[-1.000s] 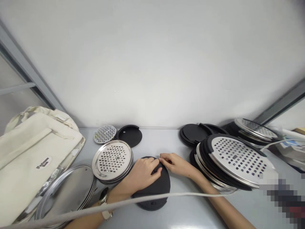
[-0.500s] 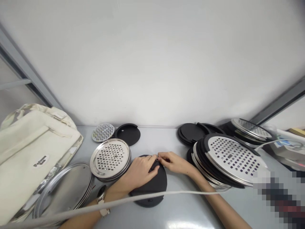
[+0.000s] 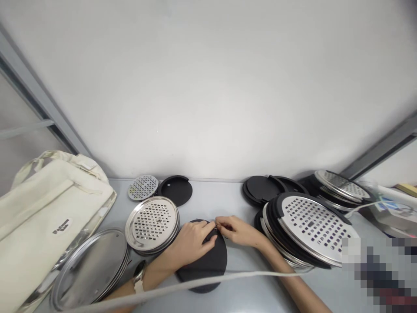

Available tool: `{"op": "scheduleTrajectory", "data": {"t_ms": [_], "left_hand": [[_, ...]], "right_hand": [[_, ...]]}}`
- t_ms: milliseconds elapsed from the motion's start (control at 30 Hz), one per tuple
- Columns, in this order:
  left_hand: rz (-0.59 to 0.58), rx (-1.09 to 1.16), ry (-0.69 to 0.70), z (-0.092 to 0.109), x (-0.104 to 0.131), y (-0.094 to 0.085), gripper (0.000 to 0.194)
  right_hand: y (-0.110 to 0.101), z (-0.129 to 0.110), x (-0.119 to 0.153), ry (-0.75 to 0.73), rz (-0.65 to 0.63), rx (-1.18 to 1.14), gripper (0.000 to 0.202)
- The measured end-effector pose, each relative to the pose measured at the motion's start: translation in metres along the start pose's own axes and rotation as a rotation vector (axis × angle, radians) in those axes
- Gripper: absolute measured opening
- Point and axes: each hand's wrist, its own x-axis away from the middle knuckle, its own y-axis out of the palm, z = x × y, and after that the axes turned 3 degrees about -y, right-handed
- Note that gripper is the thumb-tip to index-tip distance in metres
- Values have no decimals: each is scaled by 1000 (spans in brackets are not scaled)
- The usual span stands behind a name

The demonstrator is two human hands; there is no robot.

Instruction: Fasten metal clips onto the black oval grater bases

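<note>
A flat black round disc (image 3: 210, 261) lies on the table in front of me, with a raised dark part near its far edge. My left hand (image 3: 193, 243) rests over the disc, its fingers and thumb closed around that raised part. At the disc's upper right edge, the fingertips of my right hand (image 3: 237, 231) are pinched together close to the left fingertips. Whatever is between the right fingers is too small and covered to make out. Left of my hands stands a stack of perforated steel grater discs (image 3: 152, 221).
Plain steel discs (image 3: 94, 265) and a cream bag (image 3: 61, 195) lie at left. Black holders with perforated plates (image 3: 316, 221) are stacked at right. Black round trays (image 3: 177, 190) (image 3: 265, 188) lie along the wall. A pale cable (image 3: 247, 274) crosses in front of the disc.
The camera view has tilted slightly upward, so everything sits lower in the picture. Both hands stay at the disc's far edge, with the right fingers only slightly shifted.
</note>
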Motion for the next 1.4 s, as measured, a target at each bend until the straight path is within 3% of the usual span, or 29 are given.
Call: {"op": "scheduleTrajectory", "data": {"t_ms": [933, 1400], "left_hand": [[-8, -32, 35, -1, 1, 3, 27], [-25, -36, 49, 1, 0, 0, 25]], "right_hand": [[-4, -5, 6, 29, -54, 127, 27], [-3, -12, 10, 50, -93, 163, 15]]}}
